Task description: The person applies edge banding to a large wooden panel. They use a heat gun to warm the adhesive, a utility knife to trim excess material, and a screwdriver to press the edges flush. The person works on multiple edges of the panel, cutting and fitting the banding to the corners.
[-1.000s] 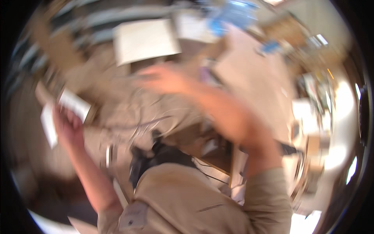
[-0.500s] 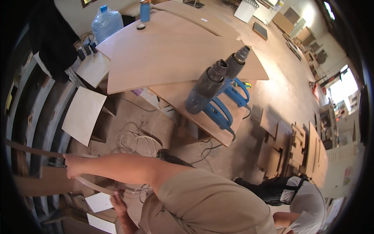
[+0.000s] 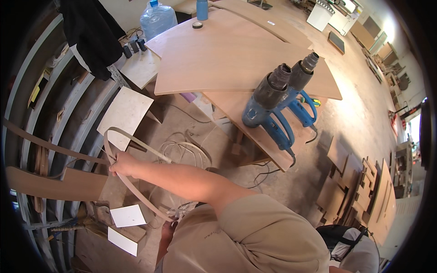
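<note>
My right hand (image 3: 119, 164), its arm reaching across toward the left, pinches a thin beige edging strip (image 3: 144, 198). One length of that strip bows into a loop above the hand; another slants down to my left hand (image 3: 168, 229). The left hand is closed round the strip close to my shirt, its fingers partly hidden. A brown band (image 3: 54, 146) runs from the left rim to the right hand; whether it is the same strip I cannot tell. Below it lies a curved brown panel (image 3: 54, 184). Coils of loose strip (image 3: 182, 152) lie on the floor beyond my arm.
Two blue heat guns (image 3: 268, 102) stand nozzle-up on the wooden table (image 3: 227, 54), cords hanging off. A black tape roll (image 3: 197, 25) and blue bottle (image 3: 202, 10) are farther back. Grey shelving (image 3: 27, 95) lines the left. Another person (image 3: 357, 250) bends at lower right, near stacked boards (image 3: 359, 195).
The view has shifted, so the table and heat guns sit farther right and higher. A loop of strip now arches above my right hand. Both hands still grip the strip.
</note>
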A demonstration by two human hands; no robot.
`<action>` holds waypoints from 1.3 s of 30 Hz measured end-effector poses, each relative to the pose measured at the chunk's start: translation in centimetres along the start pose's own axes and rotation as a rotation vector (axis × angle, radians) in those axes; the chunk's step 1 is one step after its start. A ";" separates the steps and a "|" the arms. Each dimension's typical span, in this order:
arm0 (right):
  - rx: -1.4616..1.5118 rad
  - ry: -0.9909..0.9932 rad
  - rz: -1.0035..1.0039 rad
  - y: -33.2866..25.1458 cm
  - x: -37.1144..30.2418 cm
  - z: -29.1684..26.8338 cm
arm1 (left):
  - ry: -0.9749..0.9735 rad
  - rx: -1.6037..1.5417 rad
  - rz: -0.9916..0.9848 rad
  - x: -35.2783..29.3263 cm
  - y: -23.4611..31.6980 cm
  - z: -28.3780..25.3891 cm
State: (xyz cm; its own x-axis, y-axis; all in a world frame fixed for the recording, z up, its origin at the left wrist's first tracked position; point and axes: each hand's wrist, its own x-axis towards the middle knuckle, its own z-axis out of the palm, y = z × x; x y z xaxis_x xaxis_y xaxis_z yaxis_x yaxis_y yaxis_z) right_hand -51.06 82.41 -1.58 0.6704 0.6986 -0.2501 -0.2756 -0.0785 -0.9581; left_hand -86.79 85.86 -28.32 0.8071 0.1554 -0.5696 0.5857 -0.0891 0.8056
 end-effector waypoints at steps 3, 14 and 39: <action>0.057 -0.042 -0.089 1.4 -2.5 1.0 | 0.084 0.509 -0.082 -0.8 2.5 -3.5; -0.284 -0.488 -0.461 10.4 -15.7 0.6 | 0.369 -0.897 0.333 -2.0 31.5 -8.6; -0.832 -0.548 -0.087 25.2 -18.0 -18.8 | 0.555 -0.923 0.766 -10.5 34.9 -12.6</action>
State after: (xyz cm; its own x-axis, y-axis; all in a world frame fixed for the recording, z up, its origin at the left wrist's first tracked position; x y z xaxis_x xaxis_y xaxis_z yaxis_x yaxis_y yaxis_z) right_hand -57.13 54.49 -23.86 0.1975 0.9407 -0.2758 0.4703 -0.3378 -0.8153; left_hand -75.74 93.51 7.81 0.6422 0.7654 0.0406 -0.4462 0.3303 0.8317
